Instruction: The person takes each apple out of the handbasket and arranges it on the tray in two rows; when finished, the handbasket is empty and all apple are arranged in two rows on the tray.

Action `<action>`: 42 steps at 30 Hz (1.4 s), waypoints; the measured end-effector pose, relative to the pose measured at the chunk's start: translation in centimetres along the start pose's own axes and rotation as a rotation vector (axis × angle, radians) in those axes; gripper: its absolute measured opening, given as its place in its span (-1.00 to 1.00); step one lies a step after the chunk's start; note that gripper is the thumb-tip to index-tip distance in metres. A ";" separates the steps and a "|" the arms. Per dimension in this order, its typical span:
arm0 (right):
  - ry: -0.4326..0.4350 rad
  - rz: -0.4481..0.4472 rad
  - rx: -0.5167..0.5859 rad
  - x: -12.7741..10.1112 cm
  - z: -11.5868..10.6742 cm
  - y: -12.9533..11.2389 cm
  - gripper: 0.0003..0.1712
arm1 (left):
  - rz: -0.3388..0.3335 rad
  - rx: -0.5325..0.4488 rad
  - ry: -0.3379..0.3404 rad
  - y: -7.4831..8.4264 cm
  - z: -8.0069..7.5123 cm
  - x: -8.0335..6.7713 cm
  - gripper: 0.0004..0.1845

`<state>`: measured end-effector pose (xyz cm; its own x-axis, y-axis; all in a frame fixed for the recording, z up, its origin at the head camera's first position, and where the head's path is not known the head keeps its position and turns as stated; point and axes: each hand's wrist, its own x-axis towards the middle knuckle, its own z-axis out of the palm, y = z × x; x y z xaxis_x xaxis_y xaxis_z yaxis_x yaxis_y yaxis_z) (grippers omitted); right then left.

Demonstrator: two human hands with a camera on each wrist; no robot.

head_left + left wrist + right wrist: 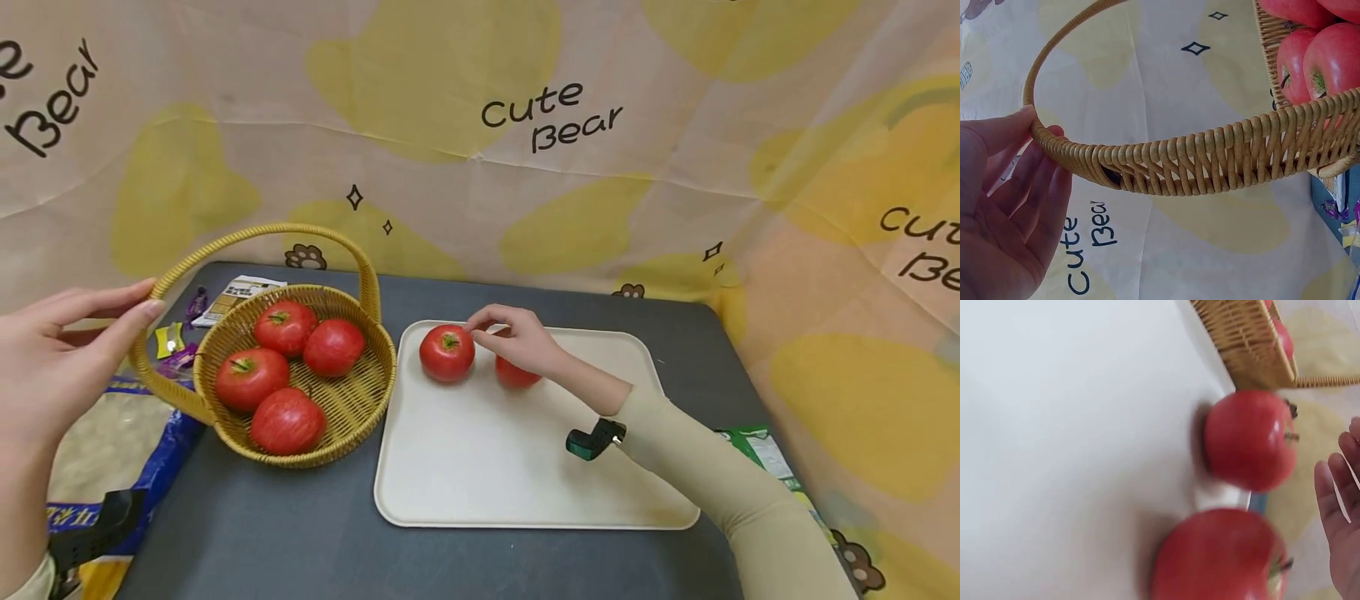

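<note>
My left hand (63, 358) pinches the side of the arched handle (262, 232) of a yellow woven basket (352, 408). In the left wrist view, thumb and fingertips meet on the handle. Several red apples (288, 421) lie in the basket. Two more apples stand on a white rectangular tray (487, 475): a left one (442, 358) and a right one (516, 375), partly hidden by my right hand (525, 340). That hand hovers over them with fingers loosely bent, fingertips near the left apple. The right wrist view shows its fingers apart from both apples.
Left of the basket lie a printed packet (240, 296) and small purple and yellow wrappers (170, 339). A blue-edged bag (112, 442) lies at the left, and a green packet (761, 450) at the right. A printed cloth (450, 192) hangs behind the dark table (315, 533).
</note>
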<state>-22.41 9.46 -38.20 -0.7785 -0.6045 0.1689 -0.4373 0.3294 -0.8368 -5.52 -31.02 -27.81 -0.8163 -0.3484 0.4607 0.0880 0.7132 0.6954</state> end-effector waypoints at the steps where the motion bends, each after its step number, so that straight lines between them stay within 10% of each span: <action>1: -0.028 -0.015 0.008 0.5 0.5 -0.4 -0.83 | 0.003 -0.005 0.001 -0.1 0.0 0.0 -0.64; 22: -0.673 -0.202 -0.068 9.0 11.8 -7.1 -0.55 | 0.049 -0.014 0.042 -0.5 -0.2 0.3 -0.69; 42: -0.886 0.009 -0.089 10.1 16.9 -7.6 -0.19 | 0.038 0.001 0.028 -0.3 -0.4 0.2 -0.68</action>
<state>-19.36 -11.46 -38.97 -0.1642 -0.9286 -0.3329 -0.4949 0.3695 -0.7865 -5.46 -31.51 -27.75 -0.7964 -0.3380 0.5015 0.1177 0.7267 0.6768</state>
